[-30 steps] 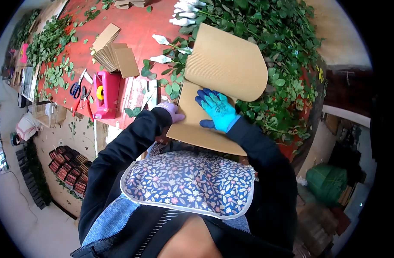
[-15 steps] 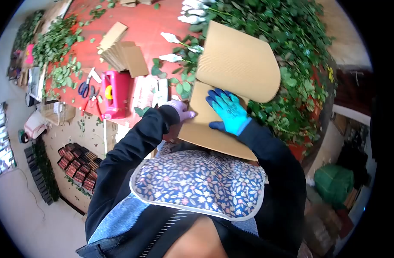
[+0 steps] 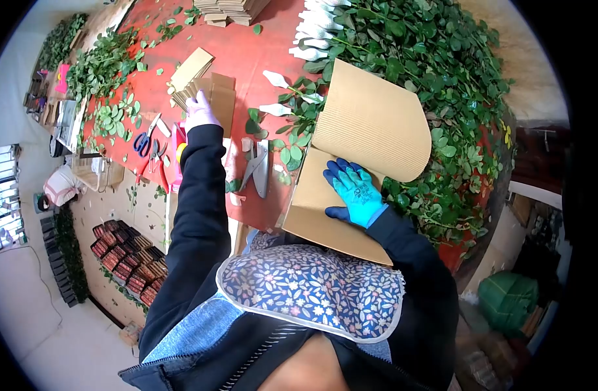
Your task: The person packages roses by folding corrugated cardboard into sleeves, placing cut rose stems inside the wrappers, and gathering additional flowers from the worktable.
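Note:
My right hand, in a teal and dark blue glove, lies flat with fingers spread on a brown cardboard sheet. The sheet's corrugated upper flap stands folded up behind it. My left hand, in a thin lavender glove, reaches forward to a stack of small cardboard pieces, its fingers apart at the near edge of the stack. Whether any piece is between those fingers cannot be made out. Under the left forearm, a pink holder is partly hidden.
Scissors and red-handled pruners lie on the red table. A grey blade-like tool lies beside the sheet. Leafy stems pile up at right, with white-wrapped flower heads. More cardboard is stacked at the back.
My left hand has left the cardboard sheet's left edge and moved forward and left to the small stack. My right hand stays flat on the sheet. The view has shifted slightly.

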A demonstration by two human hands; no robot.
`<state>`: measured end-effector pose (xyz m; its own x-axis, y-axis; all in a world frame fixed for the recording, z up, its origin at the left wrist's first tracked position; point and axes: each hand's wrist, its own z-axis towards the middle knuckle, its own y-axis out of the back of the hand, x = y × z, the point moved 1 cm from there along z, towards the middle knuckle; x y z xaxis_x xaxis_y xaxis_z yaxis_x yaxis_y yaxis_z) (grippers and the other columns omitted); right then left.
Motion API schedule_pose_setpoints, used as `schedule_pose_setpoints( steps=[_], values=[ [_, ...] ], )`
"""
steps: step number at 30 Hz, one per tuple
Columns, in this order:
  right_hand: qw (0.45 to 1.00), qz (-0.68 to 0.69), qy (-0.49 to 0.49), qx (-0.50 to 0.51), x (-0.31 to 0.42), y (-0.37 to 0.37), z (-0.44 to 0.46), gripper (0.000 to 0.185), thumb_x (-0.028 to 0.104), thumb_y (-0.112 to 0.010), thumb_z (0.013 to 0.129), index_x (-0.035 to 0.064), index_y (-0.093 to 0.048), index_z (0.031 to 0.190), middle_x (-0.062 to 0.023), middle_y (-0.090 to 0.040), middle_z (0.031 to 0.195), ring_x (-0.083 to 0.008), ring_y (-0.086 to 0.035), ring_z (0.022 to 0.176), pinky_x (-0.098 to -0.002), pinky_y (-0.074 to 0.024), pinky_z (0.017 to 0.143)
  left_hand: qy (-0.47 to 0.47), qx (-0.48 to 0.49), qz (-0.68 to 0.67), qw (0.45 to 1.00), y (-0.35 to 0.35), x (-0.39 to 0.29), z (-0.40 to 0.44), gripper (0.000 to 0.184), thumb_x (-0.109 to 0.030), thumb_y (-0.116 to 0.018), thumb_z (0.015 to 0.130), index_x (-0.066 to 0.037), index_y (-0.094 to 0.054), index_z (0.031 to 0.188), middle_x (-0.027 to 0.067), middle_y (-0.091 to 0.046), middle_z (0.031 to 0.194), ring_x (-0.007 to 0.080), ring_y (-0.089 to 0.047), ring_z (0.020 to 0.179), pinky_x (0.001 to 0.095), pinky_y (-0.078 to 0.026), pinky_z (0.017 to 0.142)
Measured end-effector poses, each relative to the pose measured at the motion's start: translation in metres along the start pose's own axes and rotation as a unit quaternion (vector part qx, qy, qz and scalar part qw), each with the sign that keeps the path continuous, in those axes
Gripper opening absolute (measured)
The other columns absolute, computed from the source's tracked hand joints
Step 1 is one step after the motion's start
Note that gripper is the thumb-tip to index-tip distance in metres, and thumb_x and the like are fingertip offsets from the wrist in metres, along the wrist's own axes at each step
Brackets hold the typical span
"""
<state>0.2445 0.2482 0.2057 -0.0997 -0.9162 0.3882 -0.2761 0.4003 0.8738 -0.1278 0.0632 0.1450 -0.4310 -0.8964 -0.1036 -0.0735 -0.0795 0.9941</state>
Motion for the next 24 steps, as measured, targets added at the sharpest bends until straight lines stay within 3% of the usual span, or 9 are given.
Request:
schedule_pose_setpoints(
  steps=[8, 10, 12, 14, 18, 21, 22, 23, 24],
  values=[
    [1.0, -0.006, 0.004, -0.011, -0.001, -0.004, -0.002, 0.089, 0.051, -0.069, 0.078, 0.0089, -0.037, 0.149, -0.0113, -0.031, 0.157, -0.0312, -0.026, 0.146, -0.0481, -0.0187, 0.118, 0.061, 0.052, -0.033, 0.996, 0.013, 0.011, -0.003, 0.062, -0.01, -0.064, 0.079, -0.009, -0.048, 0.138, 0.0264, -0.061, 0.112, 0.0406, -0.063, 0.102, 0.0477, -0.05, 0.091],
    [1.0, -0.009, 0.006, -0.012, 0.001, -0.003, -0.003, 0.089, 0.051, -0.069, 0.078, 0.009, -0.036, 0.149, -0.0112, -0.031, 0.157, -0.0312, -0.026, 0.146, -0.0478, -0.0186, 0.118, 0.044, 0.057, -0.015, 0.997, 0.015, 0.024, -0.009, 0.057, -0.016, -0.067, 0.076, -0.017, -0.057, 0.132, 0.022, -0.07, 0.1, 0.0382, -0.067, 0.096, 0.0468, -0.049, 0.093],
    [1.0, 0.005, 0.007, 0.01, 0.001, -0.002, -0.003, 0.088, 0.051, -0.066, 0.081, 0.0075, -0.033, 0.15, -0.0126, -0.027, 0.159, -0.0318, -0.021, 0.147, -0.0499, -0.0143, 0.118, 0.028, 0.08, -0.005, 0.996, 0.013, 0.035, -0.006, 0.047, -0.019, -0.067, 0.077, -0.015, -0.062, 0.124, 0.02, -0.071, 0.098, 0.0376, -0.068, 0.095, 0.0465, -0.048, 0.094],
    [1.0, -0.003, 0.007, 0.002, 0.002, -0.003, -0.003, 0.089, 0.051, -0.068, 0.08, 0.0082, -0.034, 0.15, -0.012, -0.029, 0.158, -0.0315, -0.024, 0.147, -0.0487, -0.0164, 0.118, 0.004, 0.111, 0.024, 0.993, 0.012, 0.04, -0.007, 0.039, -0.018, -0.064, 0.079, -0.014, -0.063, 0.118, 0.0174, -0.072, 0.096, 0.0369, -0.068, 0.096, 0.0451, -0.05, 0.092],
    [1.0, -0.012, 0.006, -0.008, 0.002, -0.002, -0.003, 0.089, 0.05, -0.07, 0.078, 0.0092, -0.036, 0.149, -0.0114, -0.031, 0.157, -0.0313, -0.026, 0.146, -0.0477, -0.0192, 0.118, 0.002, 0.075, 0.041, 0.996, 0.016, 0.045, -0.016, 0.032, -0.017, -0.063, 0.08, -0.013, -0.064, 0.112, 0.0164, -0.072, 0.093, 0.0352, -0.068, 0.095, 0.0435, -0.051, 0.089],
    [1.0, -0.012, 0.003, -0.006, 0.002, -0.003, -0.003, 0.088, 0.05, -0.07, 0.078, 0.0093, -0.037, 0.149, -0.0113, -0.031, 0.157, -0.0314, -0.027, 0.145, -0.0478, -0.0198, 0.118, 0.037, 0.077, -0.064, 0.994, 0.031, 0.05, -0.029, 0.035, -0.014, -0.056, 0.084, -0.006, -0.06, 0.118, 0.026, -0.067, 0.099, 0.0418, -0.065, 0.097, 0.0506, -0.05, 0.088],
    [1.0, -0.012, -0.001, 0.0, 0.001, -0.004, -0.004, 0.088, 0.05, -0.07, 0.078, 0.0093, -0.037, 0.149, -0.0113, -0.031, 0.157, -0.0314, -0.027, 0.145, -0.0478, -0.0198, 0.118, 0.013, 0.087, -0.083, 0.993, 0.035, 0.055, -0.031, 0.036, -0.008, -0.057, 0.085, -0.003, -0.06, 0.12, 0.0204, -0.069, 0.099, 0.0329, -0.068, 0.094, 0.0437, -0.053, 0.085],
    [1.0, -0.009, 0.005, -0.012, 0.0, -0.005, -0.004, 0.088, 0.05, -0.07, 0.077, 0.0092, -0.037, 0.148, -0.0115, -0.032, 0.156, -0.0314, -0.027, 0.145, -0.0477, -0.02, 0.118, -0.033, 0.123, -0.275, 0.953, 0.03, 0.065, -0.034, 0.034, -0.004, -0.058, 0.086, -0.002, -0.06, 0.12, 0.0148, -0.069, 0.1, 0.0256, -0.067, 0.094, 0.0381, -0.052, 0.085],
    [1.0, -0.006, 0.012, -0.024, -0.001, -0.006, -0.003, 0.088, 0.05, -0.07, 0.077, 0.0092, -0.038, 0.148, -0.0116, -0.032, 0.156, -0.0315, -0.027, 0.145, -0.0477, -0.0203, 0.118, -0.074, 0.153, -0.457, 0.873, 0.025, 0.07, -0.039, 0.033, -0.001, -0.059, 0.087, -0.001, -0.06, 0.12, 0.0092, -0.069, 0.1, 0.0183, -0.066, 0.093, 0.0324, -0.052, 0.084]
  ],
)
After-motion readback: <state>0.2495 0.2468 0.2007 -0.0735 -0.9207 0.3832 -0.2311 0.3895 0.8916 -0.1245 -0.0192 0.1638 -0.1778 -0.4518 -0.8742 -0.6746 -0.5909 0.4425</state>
